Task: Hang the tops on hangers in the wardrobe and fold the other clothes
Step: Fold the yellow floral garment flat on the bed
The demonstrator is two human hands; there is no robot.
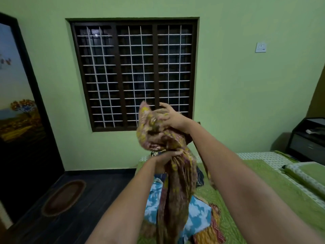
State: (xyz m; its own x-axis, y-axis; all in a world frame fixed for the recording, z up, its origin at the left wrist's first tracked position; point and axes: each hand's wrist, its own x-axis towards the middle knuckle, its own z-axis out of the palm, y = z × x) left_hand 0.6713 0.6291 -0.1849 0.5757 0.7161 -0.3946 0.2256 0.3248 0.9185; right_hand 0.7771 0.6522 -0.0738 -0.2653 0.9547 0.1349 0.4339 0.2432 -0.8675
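I hold a brown garment with a yellow floral print (172, 187) up in the air over the bed. My left hand (167, 158) is closed around its bunched middle, and the rest hangs down in a long rope. My right hand (171, 117) grips the upper bunch of the same garment, higher and in front of the window. Under it on the bed lie a blue-and-white printed cloth (198, 217) and an orange-red patterned one (213, 228). No hanger or wardrobe interior is visible.
A green quilted bed (260, 187) fills the lower right, with a rolled pillow (306, 180) at its far side. A dark bedside cabinet (307, 140) stands behind it. A dark door with a landscape picture (19, 106) is at the left, an oval mat (64, 197) on the dark floor.
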